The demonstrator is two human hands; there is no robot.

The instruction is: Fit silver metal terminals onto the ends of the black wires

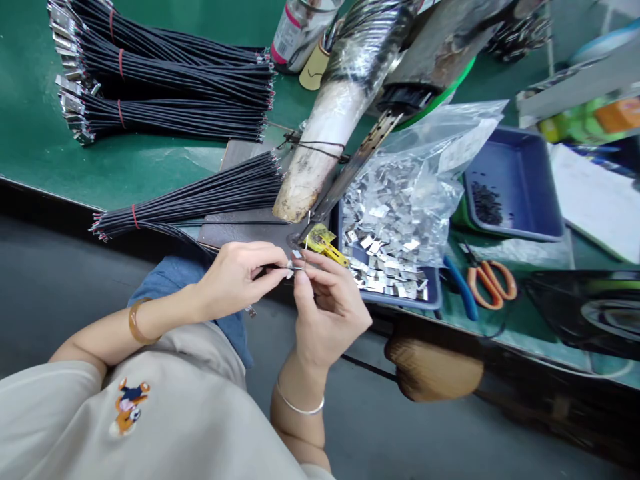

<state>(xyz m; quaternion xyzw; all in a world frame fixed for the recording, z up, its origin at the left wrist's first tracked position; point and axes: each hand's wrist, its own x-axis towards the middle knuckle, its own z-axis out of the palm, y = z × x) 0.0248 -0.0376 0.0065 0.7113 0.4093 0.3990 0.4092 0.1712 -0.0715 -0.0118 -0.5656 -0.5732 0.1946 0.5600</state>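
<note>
Small connector (291, 267) between both hands, by the near edge of the counter (30, 133). Left hand (250, 273): thumb and forefinger pinched nearly closed on it. Right hand (330, 300): grip likewise narrow, fingertips on its other end. Likely trouble — so slim a pinch could slip, dropping it. Wrapped tube (330, 127) juts in ahead, could catch knuckles; yellow piece (325, 244), tray (434, 295) of metal shells (385, 280) near right fingers. Cable bundle (210, 190) ahead of left.
</note>
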